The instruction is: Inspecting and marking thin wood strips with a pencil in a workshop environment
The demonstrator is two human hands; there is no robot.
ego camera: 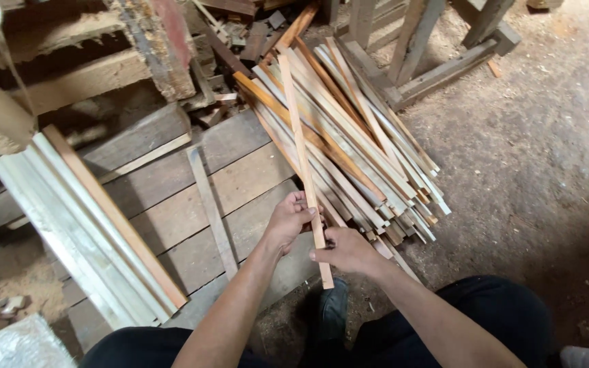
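Where the head camera looks down: both hands closed on one thin wooden strip (303, 157). Left hand (288, 221) wrapped round its lower part, fingers curled over the edge. Right hand (345, 251) pinching it just below, near the bottom end. Strip held lengthwise away from the body, far end reaching over the heap of similar strips (359, 143) lying fanned on the floor to the right. Strip pale orange-brown, straight, narrow, flat-faced, rough-sawn by the look; no crack or bend visible. Second, neater stack of longer whitish slats (83, 232) lying left, on the plank platform (185, 204). Judged progress: early to middling; one piece in hand, heap at right still large and unsorted. Sawdust-covered floor (547, 157) beyond.
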